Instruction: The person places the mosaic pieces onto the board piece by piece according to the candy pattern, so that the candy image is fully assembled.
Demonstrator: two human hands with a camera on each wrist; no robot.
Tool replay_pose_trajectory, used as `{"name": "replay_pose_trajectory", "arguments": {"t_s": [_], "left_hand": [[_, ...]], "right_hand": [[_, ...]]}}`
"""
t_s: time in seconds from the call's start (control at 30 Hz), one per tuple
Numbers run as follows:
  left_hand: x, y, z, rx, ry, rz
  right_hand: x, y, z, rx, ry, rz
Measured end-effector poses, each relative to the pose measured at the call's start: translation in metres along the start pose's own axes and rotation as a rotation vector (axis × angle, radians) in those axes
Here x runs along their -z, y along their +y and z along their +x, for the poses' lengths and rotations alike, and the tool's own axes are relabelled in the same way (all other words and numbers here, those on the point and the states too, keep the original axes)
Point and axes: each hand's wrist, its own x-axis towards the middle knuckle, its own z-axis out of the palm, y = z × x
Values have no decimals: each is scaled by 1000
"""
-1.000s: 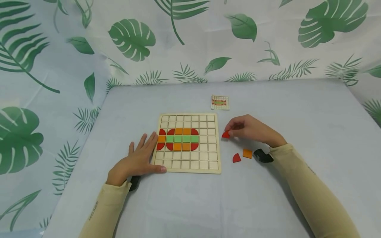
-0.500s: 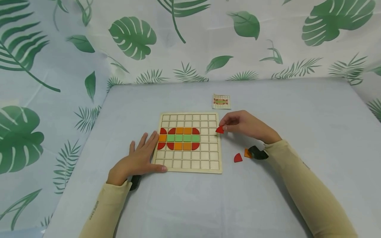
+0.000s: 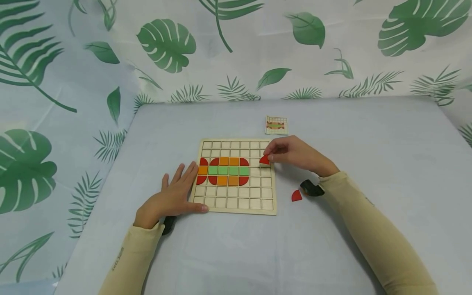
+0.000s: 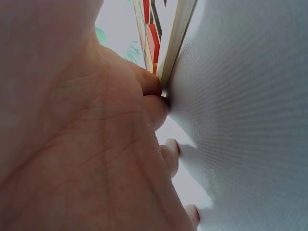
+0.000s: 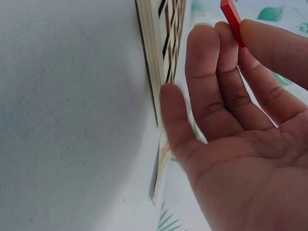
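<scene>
A square wooden grid board [image 3: 233, 202] lies on the table, with red, orange and green pieces set in a band from its left edge. My left hand [image 3: 167, 200] rests at the board's left side with fingers spread; its fingertips touch the edge and the thumb lies at the near left corner. Between thumb and fingers my right hand [image 3: 296, 155] pinches a red quarter-circle piece [image 3: 264, 159], held above the board's right columns. The right wrist view shows the same red piece [image 5: 231, 20] edge-on, clear of the board.
A second red quarter-circle [image 3: 296, 195] lies on the table right of the board. Beside it, the black wrist camera [image 3: 312, 188] covers most of an orange square. A small pattern card [image 3: 276, 125] lies beyond the board. Leaf-printed cloth [image 3: 236, 49] rises behind the table.
My right hand has carried the red quarter-circle leftward, from beside the board to over its right columns. The right wrist has come over the loose orange square. My left hand stays put.
</scene>
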Motion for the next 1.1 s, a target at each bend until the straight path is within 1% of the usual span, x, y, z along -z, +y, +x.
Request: {"name": "replay_pose_trajectory", "arguments": {"t_s": [0.17, 0.27, 0.43, 0.57, 0.8, 0.93, 1.1], "left_hand": [[0, -1, 1, 4, 0, 3], [0, -2, 1, 4, 3, 4], [-1, -2, 1, 4, -1, 0], [0, -1, 0, 6, -3, -4], [1, 1, 0, 0, 2, -9], [1, 1, 0, 6, 0, -3], [1, 1, 0, 12, -1, -1]], "right_hand": [[-4, -1, 5, 15, -1, 10], [-6, -2, 9, 21, 4, -3], [-9, -2, 16, 3, 2, -19], [-11, -4, 20, -8, -4, -51], [-14, -7, 24, 2, 1, -136], [-16, -8, 27, -11, 1, -160], [-18, -7, 31, -5, -2, -188]]}}
